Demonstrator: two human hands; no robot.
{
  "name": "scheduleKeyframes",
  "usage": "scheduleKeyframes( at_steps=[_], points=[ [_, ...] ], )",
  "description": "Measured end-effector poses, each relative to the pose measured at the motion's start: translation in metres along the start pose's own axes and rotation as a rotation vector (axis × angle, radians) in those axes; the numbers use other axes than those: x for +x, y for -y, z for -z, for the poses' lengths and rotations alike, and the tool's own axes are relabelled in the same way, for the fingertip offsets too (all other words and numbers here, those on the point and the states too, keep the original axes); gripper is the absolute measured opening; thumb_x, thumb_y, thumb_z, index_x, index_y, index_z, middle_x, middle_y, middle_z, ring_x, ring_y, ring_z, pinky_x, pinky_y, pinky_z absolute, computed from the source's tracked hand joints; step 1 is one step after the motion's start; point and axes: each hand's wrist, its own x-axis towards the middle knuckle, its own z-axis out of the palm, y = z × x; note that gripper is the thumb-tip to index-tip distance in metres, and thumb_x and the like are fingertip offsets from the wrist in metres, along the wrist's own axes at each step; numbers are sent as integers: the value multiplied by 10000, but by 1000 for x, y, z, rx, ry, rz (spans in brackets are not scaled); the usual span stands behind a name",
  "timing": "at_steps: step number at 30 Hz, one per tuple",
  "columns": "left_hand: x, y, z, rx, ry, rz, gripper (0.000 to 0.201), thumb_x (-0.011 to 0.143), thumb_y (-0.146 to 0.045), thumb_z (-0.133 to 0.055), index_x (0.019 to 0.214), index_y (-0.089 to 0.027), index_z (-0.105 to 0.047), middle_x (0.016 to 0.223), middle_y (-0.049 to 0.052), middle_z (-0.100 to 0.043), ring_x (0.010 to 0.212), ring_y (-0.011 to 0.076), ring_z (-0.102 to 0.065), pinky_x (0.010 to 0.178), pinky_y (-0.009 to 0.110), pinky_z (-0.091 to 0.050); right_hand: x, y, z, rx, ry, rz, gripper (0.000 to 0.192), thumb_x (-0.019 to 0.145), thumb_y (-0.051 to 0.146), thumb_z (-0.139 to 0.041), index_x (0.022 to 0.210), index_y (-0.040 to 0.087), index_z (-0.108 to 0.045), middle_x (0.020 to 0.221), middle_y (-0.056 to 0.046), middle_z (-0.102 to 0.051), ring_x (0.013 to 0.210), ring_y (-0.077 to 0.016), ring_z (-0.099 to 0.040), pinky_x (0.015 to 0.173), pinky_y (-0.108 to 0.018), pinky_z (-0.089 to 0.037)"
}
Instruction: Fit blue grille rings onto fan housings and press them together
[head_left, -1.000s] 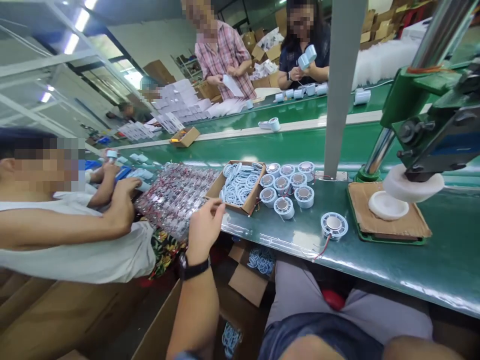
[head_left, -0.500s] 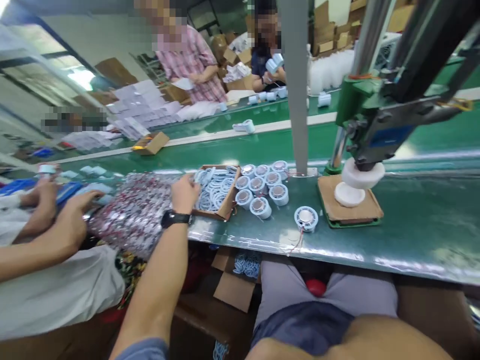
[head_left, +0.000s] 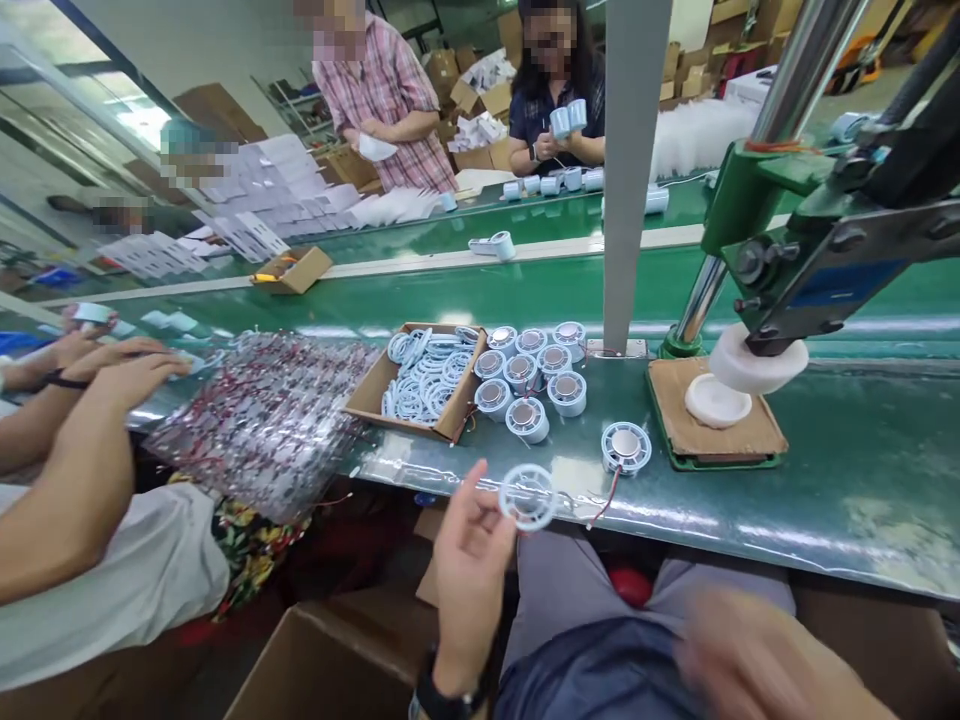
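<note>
Green conveyor bench: runs the full width, all items below rest on it or hang over its near edge.
Hand press: green frame with steel column, right end of the bench; its white round head hangs just above a white disc on a cardboard pad.
Sheet of wired small parts: left of centre, red leads showing, draped over the near edge beside a co-worker's forearms.
Cardboard box: open, filled with pale blue plastic rings, just right of the sheet.
Round speaker units: cluster of about eight, touching one another, just right of the box; one further single unit lies apart, near the press pad, its lead trailing toward the edge.
Left hand: raised in front of the bench edge, thumb and fingertips pinching a pale plastic ring, held up over the lap.
Right hand: low right, blurred; finger state cannot be told.
</note>
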Motion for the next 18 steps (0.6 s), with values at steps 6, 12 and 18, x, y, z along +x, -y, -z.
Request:
scheduleKeyframes(
  at_steps=[6,12,18],
  points=[
    [-52,14,-29,-125,59,79,544,818,-395,-813,1313,-240,-645,835,12,-732,775,183,-747,762,263,-617,46,-25,-12,32,-166,-119,574,905,536,-677,1367,205,-595,897,-58,-657,608,-125,-549,561,-257,-510],
    [-56,1,-25,-175,299,197,790,688,-568,-876,1355,-216,-640,851,43,-751,764,233,-743,751,317,-627,47,-12,-2,219,3,-155,589,875,634,-674,1233,168,-711,745,-5,-568,491,-63,-459,441,-189,-411],
    [-48,-11,-20,-148,417,220,755,653,-512,-922,1315,-240,-680,859,37,-742,762,226,-733,749,299,-615,46,-6,6,178,27,-107,530,901,611,-662,1218,196,-755,770,-7,-564,487,-41,-474,448,-165,-402]
  ],
)
